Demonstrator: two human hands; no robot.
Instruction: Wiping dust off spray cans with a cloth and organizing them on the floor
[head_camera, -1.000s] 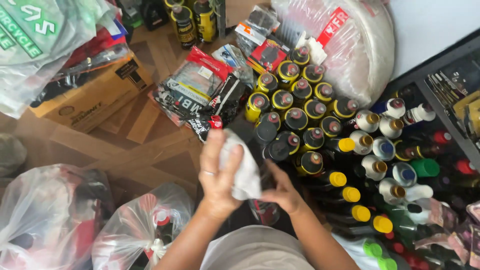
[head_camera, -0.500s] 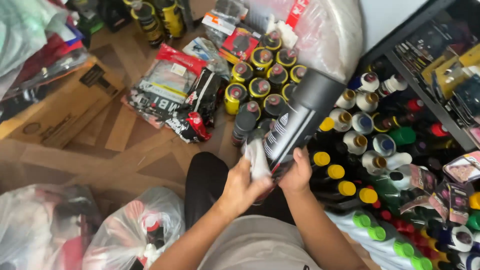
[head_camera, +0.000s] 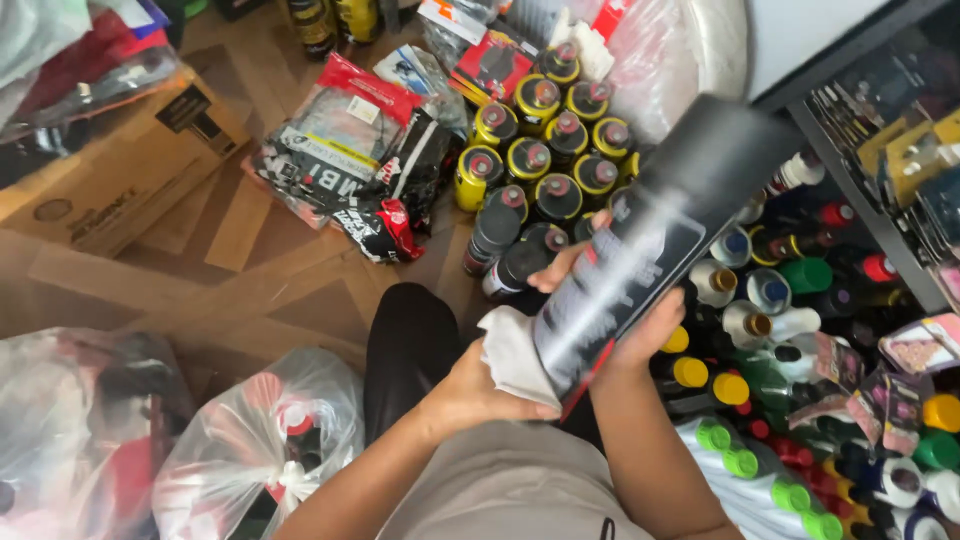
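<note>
My right hand grips a tall black spray can around its middle, tilted up toward the right. A white cloth is pressed against the can's lower end by my left hand, which holds it. Both hands are over my lap, above my dark trouser knee. Just beyond the can stand several yellow-and-black spray cans on the wooden floor.
Bottles with coloured caps crowd the floor at the right, next to a dark shelf unit. Packaged goods and a cardboard box lie at the left. Clear plastic bags sit near my left knee.
I lifted a tall black can out of the group and brought it up over my lap. The cloth hand moved from the cans on the floor to the can's lower end.
</note>
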